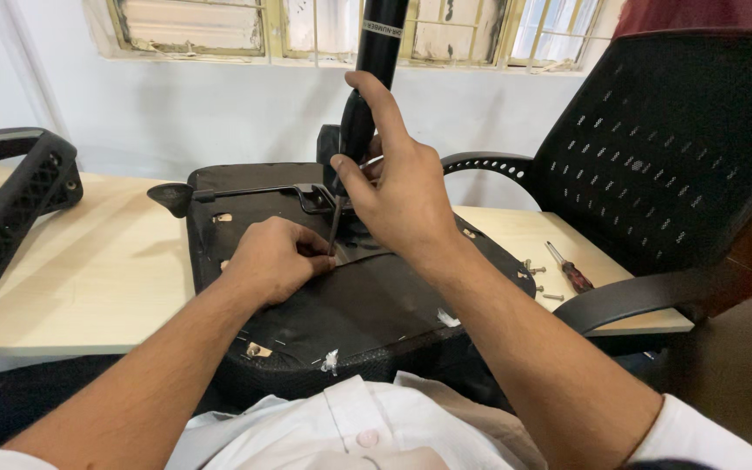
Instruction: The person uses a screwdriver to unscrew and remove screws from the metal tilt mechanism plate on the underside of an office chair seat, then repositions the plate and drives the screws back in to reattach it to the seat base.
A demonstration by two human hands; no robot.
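An upturned black chair seat [350, 305] is laid on the desk [89, 278], near and central, directly under both hands. A thin metal key [334, 228] is pinched upright by the right hand [397, 196] beside the gas cylinder [367, 96], while the left hand [273, 259] is curled loosely closed, pressed on the seat just left of the key.

One label is seen: a narrow white strip label [382, 29] with dark print, wrapped around the black gas-lift cylinder [379, 52], at the picture's top, before the window.

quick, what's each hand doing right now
left hand: closed, pressed on the black upturned chair seat.
right hand: closed on a thin dark metal hex key.
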